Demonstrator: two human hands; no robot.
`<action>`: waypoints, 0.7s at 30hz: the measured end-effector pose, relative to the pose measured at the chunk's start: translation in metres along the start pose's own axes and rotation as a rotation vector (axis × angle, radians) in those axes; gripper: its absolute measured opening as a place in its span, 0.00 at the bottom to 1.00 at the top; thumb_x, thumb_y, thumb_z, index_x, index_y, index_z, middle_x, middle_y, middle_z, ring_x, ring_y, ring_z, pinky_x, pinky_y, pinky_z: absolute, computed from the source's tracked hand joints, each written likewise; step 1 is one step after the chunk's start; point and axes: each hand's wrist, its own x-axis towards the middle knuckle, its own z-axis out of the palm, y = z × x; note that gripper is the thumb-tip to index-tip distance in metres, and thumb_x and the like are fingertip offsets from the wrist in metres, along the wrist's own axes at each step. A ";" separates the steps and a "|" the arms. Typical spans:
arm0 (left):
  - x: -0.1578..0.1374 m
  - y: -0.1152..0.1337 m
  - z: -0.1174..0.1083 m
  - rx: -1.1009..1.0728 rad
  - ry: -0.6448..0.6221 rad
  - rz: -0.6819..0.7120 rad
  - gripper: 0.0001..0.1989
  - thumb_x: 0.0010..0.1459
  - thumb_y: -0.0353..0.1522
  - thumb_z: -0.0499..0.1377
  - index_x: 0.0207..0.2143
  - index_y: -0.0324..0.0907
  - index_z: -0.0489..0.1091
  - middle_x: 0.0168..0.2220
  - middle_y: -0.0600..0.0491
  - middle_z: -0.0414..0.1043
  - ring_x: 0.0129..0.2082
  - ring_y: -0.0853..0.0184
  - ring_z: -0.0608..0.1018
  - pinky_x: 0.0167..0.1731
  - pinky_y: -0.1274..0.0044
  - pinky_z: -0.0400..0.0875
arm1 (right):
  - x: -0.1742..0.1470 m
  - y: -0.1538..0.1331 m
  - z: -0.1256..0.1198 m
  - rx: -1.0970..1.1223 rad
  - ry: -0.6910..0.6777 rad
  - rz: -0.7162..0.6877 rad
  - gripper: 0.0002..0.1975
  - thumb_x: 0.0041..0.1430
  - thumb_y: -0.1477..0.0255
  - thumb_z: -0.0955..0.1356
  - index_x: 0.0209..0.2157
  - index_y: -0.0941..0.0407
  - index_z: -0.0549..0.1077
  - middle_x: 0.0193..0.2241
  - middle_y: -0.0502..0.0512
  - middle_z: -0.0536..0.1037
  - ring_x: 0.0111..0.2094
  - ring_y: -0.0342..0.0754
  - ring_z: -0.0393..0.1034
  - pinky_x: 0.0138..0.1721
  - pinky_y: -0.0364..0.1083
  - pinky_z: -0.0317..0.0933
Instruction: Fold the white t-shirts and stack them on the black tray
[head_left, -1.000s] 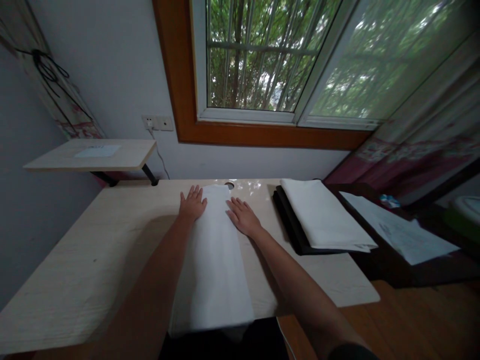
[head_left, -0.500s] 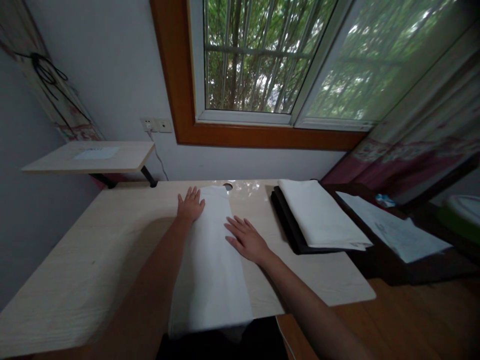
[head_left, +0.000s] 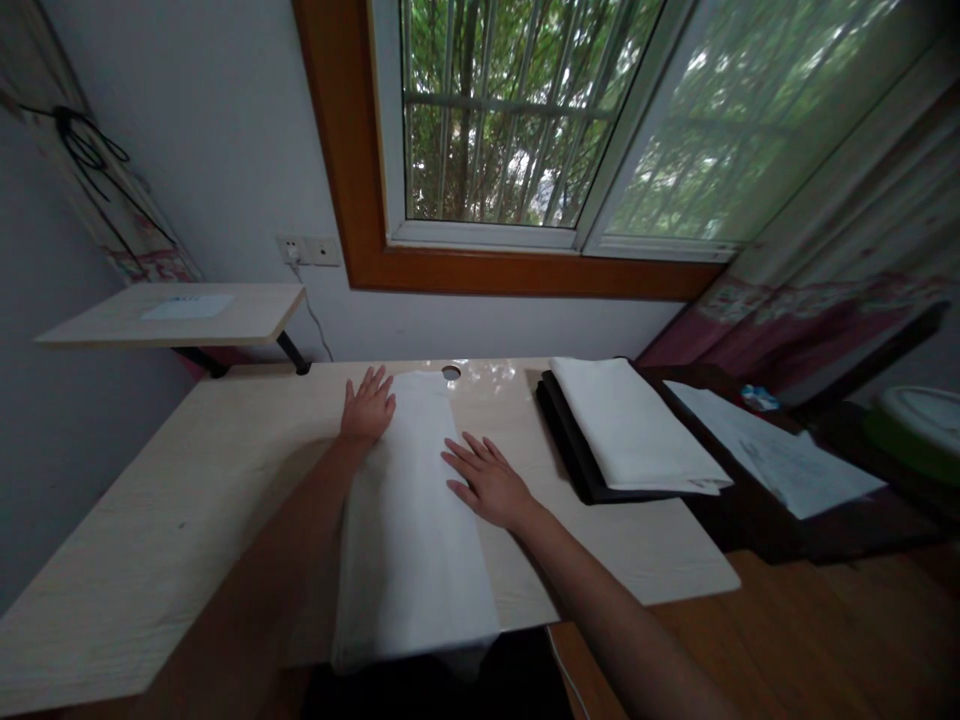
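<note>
A long white folded cloth (head_left: 416, 520) lies flat on the pale wooden desk (head_left: 187, 480), running from the far edge to the near edge, where its end hangs slightly over. At its far left edge my left hand (head_left: 367, 405) rests palm down, fingers spread. My right hand (head_left: 487, 480) lies flat across the cloth's right edge, about midway along, with its fingers apart. Neither hand grips anything. To the right sits a white folded fabric (head_left: 637, 425) on top of a black folded fabric (head_left: 566, 440).
A small raised shelf (head_left: 262, 310) with a paper stands at the back left. Near the far edge is a round cable hole (head_left: 451, 373). Right of the desk, a dark surface carries a printed sheet (head_left: 780, 455). The window (head_left: 510, 130) is behind.
My left hand has shifted slightly left along the cloth's far edge. The right hand stays nearly in place. The whole view has moved a little.
</note>
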 end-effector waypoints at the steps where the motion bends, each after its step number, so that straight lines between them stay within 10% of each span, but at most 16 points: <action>1: -0.005 0.000 -0.004 -0.012 0.013 0.026 0.27 0.70 0.37 0.42 0.67 0.47 0.61 0.72 0.52 0.52 0.74 0.60 0.49 0.71 0.54 0.41 | 0.000 0.000 0.000 -0.002 0.001 -0.001 0.26 0.72 0.58 0.61 0.68 0.44 0.61 0.69 0.48 0.59 0.72 0.57 0.46 0.71 0.63 0.43; 5: -0.042 0.004 -0.015 -0.062 -0.040 0.193 0.25 0.70 0.36 0.43 0.64 0.47 0.66 0.67 0.52 0.64 0.70 0.61 0.60 0.71 0.61 0.48 | 0.000 0.000 0.001 -0.014 0.000 -0.007 0.26 0.72 0.58 0.61 0.69 0.44 0.60 0.70 0.48 0.58 0.72 0.57 0.45 0.71 0.63 0.42; 12: -0.126 0.004 -0.011 0.007 -0.161 0.201 0.29 0.71 0.43 0.41 0.68 0.43 0.58 0.71 0.48 0.54 0.72 0.57 0.57 0.69 0.56 0.50 | 0.003 0.003 0.005 -0.060 -0.045 -0.007 0.27 0.73 0.57 0.59 0.69 0.46 0.58 0.71 0.49 0.56 0.72 0.57 0.45 0.70 0.64 0.42; 21: -0.101 -0.010 -0.007 0.024 -0.180 0.169 0.30 0.72 0.42 0.38 0.70 0.41 0.54 0.73 0.47 0.47 0.73 0.57 0.50 0.68 0.54 0.49 | 0.024 0.007 0.001 -0.086 -0.072 0.010 0.28 0.73 0.57 0.58 0.70 0.47 0.58 0.71 0.51 0.54 0.72 0.55 0.45 0.70 0.65 0.39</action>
